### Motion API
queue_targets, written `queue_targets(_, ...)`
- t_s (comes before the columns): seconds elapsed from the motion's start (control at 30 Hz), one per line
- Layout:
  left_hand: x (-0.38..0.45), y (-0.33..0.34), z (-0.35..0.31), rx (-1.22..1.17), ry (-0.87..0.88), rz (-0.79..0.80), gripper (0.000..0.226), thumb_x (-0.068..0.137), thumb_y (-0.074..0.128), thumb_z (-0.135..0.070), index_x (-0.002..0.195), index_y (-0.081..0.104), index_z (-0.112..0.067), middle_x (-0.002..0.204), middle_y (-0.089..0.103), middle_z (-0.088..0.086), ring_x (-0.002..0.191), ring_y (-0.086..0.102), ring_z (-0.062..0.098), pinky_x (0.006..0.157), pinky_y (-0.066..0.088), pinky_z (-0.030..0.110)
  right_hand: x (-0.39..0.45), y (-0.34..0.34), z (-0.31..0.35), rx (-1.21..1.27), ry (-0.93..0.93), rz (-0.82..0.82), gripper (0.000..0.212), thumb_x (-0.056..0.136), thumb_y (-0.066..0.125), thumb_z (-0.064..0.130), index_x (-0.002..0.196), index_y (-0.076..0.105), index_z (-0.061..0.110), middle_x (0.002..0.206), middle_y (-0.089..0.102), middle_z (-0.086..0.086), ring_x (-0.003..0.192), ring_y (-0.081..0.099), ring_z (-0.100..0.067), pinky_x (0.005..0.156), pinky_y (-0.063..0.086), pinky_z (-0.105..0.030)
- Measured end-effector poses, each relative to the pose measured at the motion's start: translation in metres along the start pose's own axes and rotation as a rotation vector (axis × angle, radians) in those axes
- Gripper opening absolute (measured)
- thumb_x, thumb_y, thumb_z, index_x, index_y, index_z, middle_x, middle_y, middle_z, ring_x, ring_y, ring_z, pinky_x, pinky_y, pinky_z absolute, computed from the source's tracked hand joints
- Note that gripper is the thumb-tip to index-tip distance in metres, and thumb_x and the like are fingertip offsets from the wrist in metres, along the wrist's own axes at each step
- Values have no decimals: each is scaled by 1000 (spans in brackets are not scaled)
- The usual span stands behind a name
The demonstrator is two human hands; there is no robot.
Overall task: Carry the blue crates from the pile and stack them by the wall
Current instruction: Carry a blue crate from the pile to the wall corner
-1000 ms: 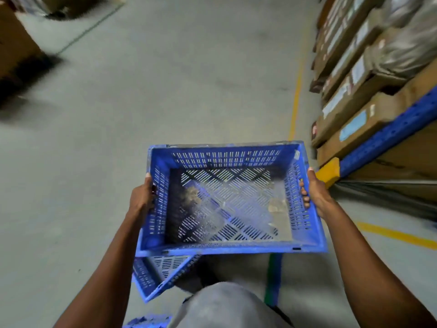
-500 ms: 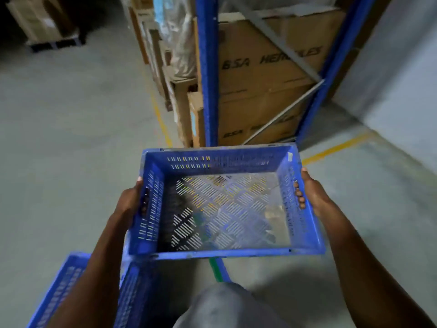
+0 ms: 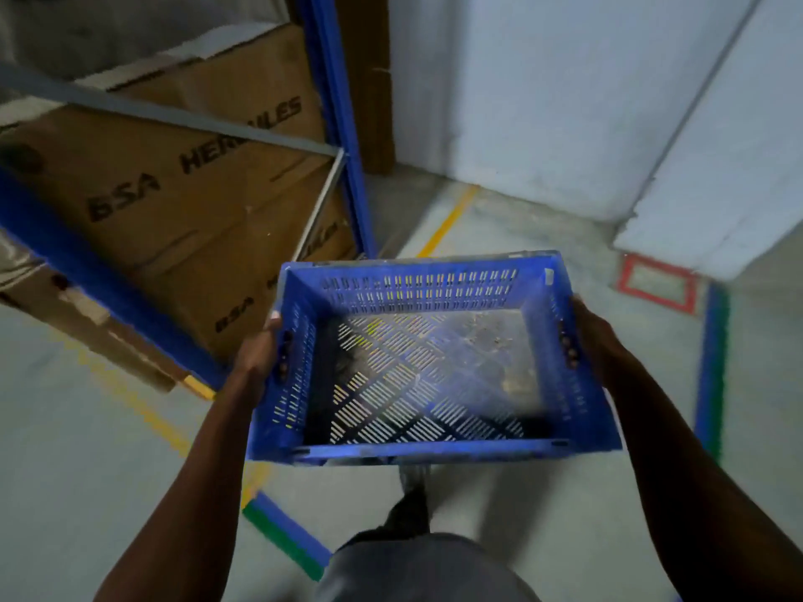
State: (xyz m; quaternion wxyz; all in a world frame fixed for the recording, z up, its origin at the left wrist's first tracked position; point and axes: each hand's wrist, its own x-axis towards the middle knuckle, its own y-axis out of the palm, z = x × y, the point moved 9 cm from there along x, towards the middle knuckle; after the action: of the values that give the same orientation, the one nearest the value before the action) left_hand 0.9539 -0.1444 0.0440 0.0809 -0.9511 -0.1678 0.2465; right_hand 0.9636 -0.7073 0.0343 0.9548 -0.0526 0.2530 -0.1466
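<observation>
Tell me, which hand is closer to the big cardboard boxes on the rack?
Left. The left hand grips the blue crate on the side facing the cardboard boxes; the right hand grips the far side.

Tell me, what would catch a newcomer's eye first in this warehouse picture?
First, the blue crate at centre, slotted and empty but for some dirt, held off the floor by the left hand and right hand gripping its short sides. Behind it to the left stand big cardboard boxes in a blue rack; the pale wall rises ahead.

One blue crate (image 3: 428, 362), two hands, at least two cardboard boxes (image 3: 174, 184), one red floor marker (image 3: 658, 285).
</observation>
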Motion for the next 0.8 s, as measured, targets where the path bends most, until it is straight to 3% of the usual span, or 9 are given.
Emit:
queue_targets(0.2,131,175,-81,95,4,199,52,99,39,-63,80,57,-18,61,46,2,34,37,12,40,29,18,107,-85,20,55,105,-182,68,89,41,80,79,62,16,59,50,-6,43,40,-18,41,33,-25)
queue_targets(0.37,199,316,-157,146,51,316,48,103,38,-58,77,53,-20,59,42,1,32,33,9,38,25,18,172,-142,48,159,158,-279,60,98,36,70,77,55,17,57,39,-1,37,28,-13,37,24,-20)
queue_targets(0.5,252,422,-210,208,50,412,51,104,37,-57,78,56,-18,56,45,0,31,34,11,35,28,18,226,-192,63,212,174,-356,60,102,34,64,83,57,11,59,41,-3,38,34,-14,36,30,-22)
queue_targets(0.73,360,600,-259,310,31,468,62,86,44,-77,76,60,-18,57,51,3,35,39,17,38,34,23,375,-267,88,263,249,-397,58,103,35,63,79,56,13,56,43,-3,38,34,-15,37,30,-22)
queue_targets(0.8,376,642,-272,313,23,443,61,95,38,-71,75,61,-17,55,51,3,34,40,17,38,35,23,421,-288,98,254,260,-405,58,103,34,62,79,55,14,54,43,-2,36,34,-13,35,29,-22)
